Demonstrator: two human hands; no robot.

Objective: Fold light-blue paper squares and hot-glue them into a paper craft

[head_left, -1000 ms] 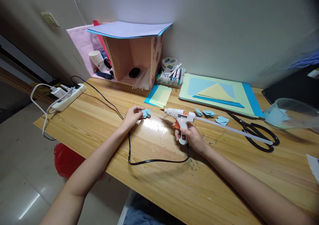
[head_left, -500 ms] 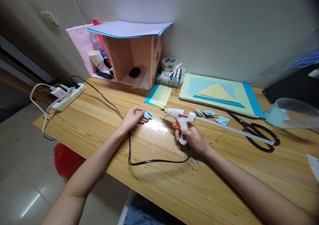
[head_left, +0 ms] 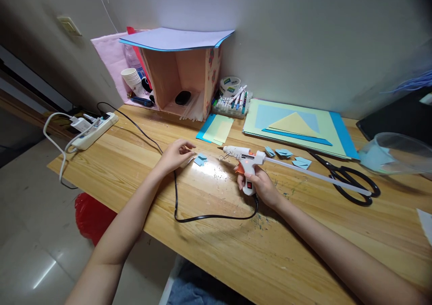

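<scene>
My right hand (head_left: 262, 185) grips a white glue gun (head_left: 248, 163) with an orange trigger, its nozzle pointing left. A long clear glue stick (head_left: 313, 175) sticks out of its back. Just left of the nozzle, a small folded light-blue paper piece (head_left: 200, 160) lies on the wooden table. My left hand (head_left: 176, 156) is beside that piece, a little apart from it, fingers curved and parted with nothing in them. Several similar folded blue papers (head_left: 283, 153) lie behind the glue stick. Black-handled scissors (head_left: 351, 181) rest under the stick's far end.
A black cord (head_left: 216, 216) loops from the gun across the table (head_left: 209, 255) towards a white power strip (head_left: 96, 131). At the back stand an open box (head_left: 213, 82), a case of markers (head_left: 232, 106) and stacked coloured paper (head_left: 340, 134). A clear tub (head_left: 394, 154) sits at right.
My left hand has let go of the folded blue paper and drawn slightly back to the left. The paper now lies on the table. My right hand and the glue gun have hardly moved.
</scene>
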